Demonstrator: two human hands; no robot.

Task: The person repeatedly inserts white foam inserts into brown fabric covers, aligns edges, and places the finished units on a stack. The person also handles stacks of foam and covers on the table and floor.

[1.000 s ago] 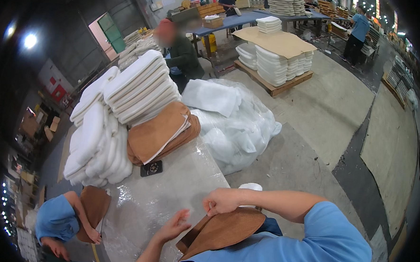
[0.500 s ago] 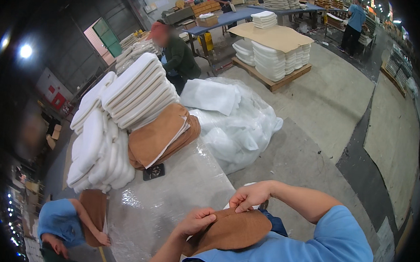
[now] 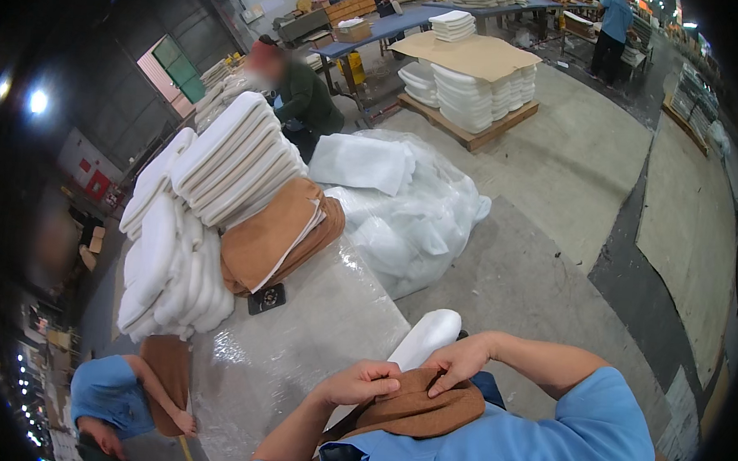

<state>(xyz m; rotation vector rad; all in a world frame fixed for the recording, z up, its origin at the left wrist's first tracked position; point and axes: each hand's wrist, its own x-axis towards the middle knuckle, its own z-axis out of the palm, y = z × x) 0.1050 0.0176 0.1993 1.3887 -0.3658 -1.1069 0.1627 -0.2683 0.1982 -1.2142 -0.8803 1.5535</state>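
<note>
At the near edge of the counter (image 3: 296, 343), the left hand (image 3: 359, 384) and right hand (image 3: 464, 358) both pinch a brown cover (image 3: 436, 413), the white pad (image 3: 426, 335) beside it apparently uncovered, brown stack (image 3: 270, 234) on the counter.

The table (image 3: 323, 316), covered in clear, shiny film, spreads ahead and to the left of the left grip (image 3: 352, 385). Well ahead and left of that grip lies a pile of brown fabric pieces (image 3: 273, 234), with a small flat black item (image 3: 267, 299) at its near edge. Farther from the grip rises a stack of white pads (image 3: 235, 161); left of the brown pile sags a white padded heap (image 3: 171, 270).
</note>
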